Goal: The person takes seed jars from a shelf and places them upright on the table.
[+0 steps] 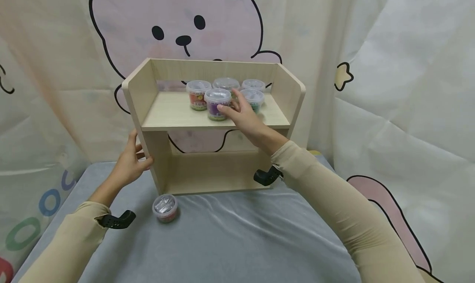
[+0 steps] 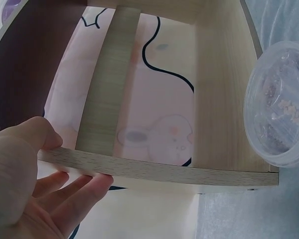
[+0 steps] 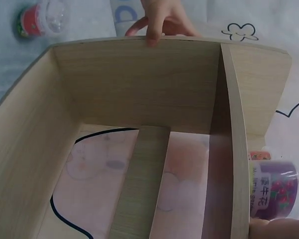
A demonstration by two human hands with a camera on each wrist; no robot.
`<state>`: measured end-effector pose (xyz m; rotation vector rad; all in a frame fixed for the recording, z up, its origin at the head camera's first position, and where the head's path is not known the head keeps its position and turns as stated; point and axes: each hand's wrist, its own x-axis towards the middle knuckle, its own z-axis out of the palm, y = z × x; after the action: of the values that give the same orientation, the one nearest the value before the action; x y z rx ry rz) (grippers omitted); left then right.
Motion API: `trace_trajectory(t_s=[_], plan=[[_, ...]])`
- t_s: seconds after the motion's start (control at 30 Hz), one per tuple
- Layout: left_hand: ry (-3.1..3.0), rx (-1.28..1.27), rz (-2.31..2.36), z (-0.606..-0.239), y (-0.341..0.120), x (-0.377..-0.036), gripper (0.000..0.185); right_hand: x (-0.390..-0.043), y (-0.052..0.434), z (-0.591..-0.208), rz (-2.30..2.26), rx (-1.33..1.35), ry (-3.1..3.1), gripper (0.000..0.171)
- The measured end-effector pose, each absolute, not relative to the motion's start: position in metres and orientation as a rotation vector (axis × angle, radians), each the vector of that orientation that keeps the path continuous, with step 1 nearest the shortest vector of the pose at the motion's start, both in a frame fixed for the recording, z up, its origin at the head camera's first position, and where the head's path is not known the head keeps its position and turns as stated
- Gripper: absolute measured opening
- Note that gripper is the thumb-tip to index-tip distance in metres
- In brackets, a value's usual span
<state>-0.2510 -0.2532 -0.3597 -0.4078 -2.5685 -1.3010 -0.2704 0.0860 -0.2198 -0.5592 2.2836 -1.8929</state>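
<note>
My left hand [image 1: 130,163] grips the left side panel of a small two-tier wooden shelf [image 1: 213,124], thumb on the inner side and fingers outside. On the upper tier, my right hand [image 1: 246,120] holds a small clear-lidded plastic cup with a purple label [image 1: 216,110] near the front edge, its thumb against the cup's side. Part of those fingers is hidden behind the cup. Close around it stand a red-labelled cup [image 1: 198,97], a green-labelled cup [image 1: 256,104] and two more lidded cups behind. Another lidded cup [image 1: 165,209] stands on the cloth before the shelf's left corner.
A grey-blue cloth [image 1: 230,237] covers the table under the shelf. The lower tier [image 1: 215,171] has an open back with a wooden strip across it. Pale printed curtains [image 1: 400,110] hang close behind and on both sides.
</note>
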Motion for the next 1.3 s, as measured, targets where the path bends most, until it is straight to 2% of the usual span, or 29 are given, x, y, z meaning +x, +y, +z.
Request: trace_trajectory(t_s=[0.6, 0.97, 1.3], plan=[[-2.564, -0.416, -1.31, -0.362, -0.249, -0.252, 0.094, -0.287, 0.069, -0.219, -1.712, -0.527, 2.515, 0.072], [-2.542, -0.399, -1.314, -0.364, -0.248, -0.251, 0.093, -0.283, 0.072, -0.226, -1.842, -0.598, 2.463, 0.065], [-2.525, -0.413, -1.321, -0.365, -0.247, -0.249, 0.094, -0.263, 0.074, -0.219, -1.87, -0.723, 2.329, 0.059]])
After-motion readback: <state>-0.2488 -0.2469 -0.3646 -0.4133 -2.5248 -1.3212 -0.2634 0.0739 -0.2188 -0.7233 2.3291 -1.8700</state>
